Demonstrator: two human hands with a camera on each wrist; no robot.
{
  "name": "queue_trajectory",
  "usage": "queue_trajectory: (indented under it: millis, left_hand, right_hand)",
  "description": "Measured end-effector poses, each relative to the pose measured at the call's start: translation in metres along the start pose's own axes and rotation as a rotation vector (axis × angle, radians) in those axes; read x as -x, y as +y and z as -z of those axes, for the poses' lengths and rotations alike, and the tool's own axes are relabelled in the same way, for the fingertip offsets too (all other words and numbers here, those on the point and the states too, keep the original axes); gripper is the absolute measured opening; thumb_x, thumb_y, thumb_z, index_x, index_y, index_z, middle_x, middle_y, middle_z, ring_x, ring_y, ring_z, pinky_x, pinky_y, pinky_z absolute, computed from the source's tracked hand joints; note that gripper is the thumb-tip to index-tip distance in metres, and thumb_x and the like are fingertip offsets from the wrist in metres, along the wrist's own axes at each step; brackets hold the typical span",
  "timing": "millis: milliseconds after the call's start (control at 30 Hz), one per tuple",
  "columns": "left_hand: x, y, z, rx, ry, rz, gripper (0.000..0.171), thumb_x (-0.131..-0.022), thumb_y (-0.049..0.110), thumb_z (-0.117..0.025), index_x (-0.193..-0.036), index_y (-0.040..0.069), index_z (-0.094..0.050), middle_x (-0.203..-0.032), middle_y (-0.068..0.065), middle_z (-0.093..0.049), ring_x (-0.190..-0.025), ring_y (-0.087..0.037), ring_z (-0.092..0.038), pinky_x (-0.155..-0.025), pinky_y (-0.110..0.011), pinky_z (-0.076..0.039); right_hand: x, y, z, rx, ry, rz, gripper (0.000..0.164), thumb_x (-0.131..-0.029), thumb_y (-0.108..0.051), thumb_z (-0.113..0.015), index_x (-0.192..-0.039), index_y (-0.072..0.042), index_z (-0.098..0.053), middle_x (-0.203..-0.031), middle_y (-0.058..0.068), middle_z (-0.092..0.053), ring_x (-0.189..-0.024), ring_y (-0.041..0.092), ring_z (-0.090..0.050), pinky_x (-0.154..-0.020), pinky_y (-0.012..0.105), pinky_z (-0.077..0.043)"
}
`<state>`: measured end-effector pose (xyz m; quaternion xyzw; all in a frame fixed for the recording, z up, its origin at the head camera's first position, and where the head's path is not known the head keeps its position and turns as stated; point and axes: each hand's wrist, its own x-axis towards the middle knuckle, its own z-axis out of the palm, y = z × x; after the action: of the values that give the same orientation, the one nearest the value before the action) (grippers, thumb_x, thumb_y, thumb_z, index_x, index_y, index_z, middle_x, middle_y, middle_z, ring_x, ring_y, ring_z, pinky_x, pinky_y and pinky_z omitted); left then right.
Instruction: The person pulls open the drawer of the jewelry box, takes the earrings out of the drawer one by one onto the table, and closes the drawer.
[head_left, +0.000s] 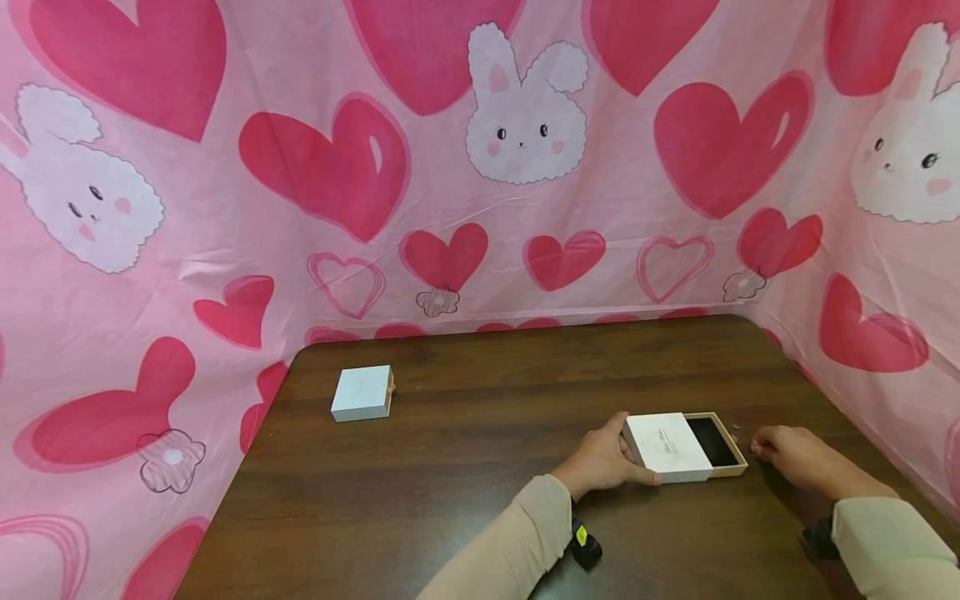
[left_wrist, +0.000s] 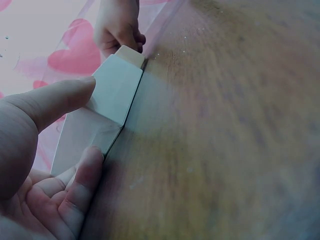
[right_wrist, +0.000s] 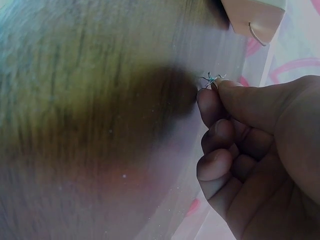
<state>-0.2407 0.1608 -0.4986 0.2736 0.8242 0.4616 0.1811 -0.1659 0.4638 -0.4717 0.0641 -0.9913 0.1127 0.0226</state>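
A white sliding drawer box point(head_left: 666, 447) with small printed lettering lies on the table, its tan drawer pulled partly out to the right. Black padding point(head_left: 713, 442) shows inside the drawer. My left hand point(head_left: 604, 458) grips the box's sleeve from the left, thumb along the near side. Just right of the drawer, my right hand point(head_left: 802, 458) is low over the table. Between its thumb and forefinger it pinches a small silvery star-shaped piece of jewellery point(right_wrist: 210, 79), whose points stick out past the fingertips. A tiny silvery bit point(head_left: 736, 427) appears beside the drawer's end; its kind is too small to tell.
A second white box point(head_left: 363, 393), closed, with a small ribbon tab on its right side, stands at the table's back left. The brown wooden table point(head_left: 480, 392) is enclosed by a pink cloth point(head_left: 517, 217) with hearts and rabbits. Cord hangs from the drawer's front.
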Motion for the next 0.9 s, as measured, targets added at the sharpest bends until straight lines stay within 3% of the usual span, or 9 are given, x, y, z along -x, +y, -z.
queue_trajectory:
  millis: [433,900]
  left_hand:
    - [-0.0003,-0.0011,0.0006,-0.001,0.000,0.010,0.085,-0.064,0.032,-0.093,-0.132,0.023,-0.044,-0.073,0.009,-0.057,-0.063,-0.005,-0.053,-0.057,-0.024,-0.042]
    - [0.0012,-0.0006,0.0020,0.031,-0.006,0.009,0.081,-0.064,0.029,-0.093,-0.129,0.026,-0.044,-0.073,0.008,-0.059,-0.062,-0.006,-0.054,-0.055,-0.024,-0.042]
  right_hand:
    - [0.0020,0.0005,0.0047,0.010,0.012,0.026,0.020,-0.083,0.003,-0.068,-0.073,-0.011,-0.058,-0.067,-0.006,-0.047,-0.062,0.012,-0.043,-0.059,0.037,-0.040]
    - [0.0080,0.0067,0.0098,0.020,0.014,0.032,0.019,-0.085,-0.004,-0.070,-0.072,-0.013,-0.059,-0.066,-0.008,-0.047,-0.061,0.009,-0.043,-0.058,0.036,-0.040]
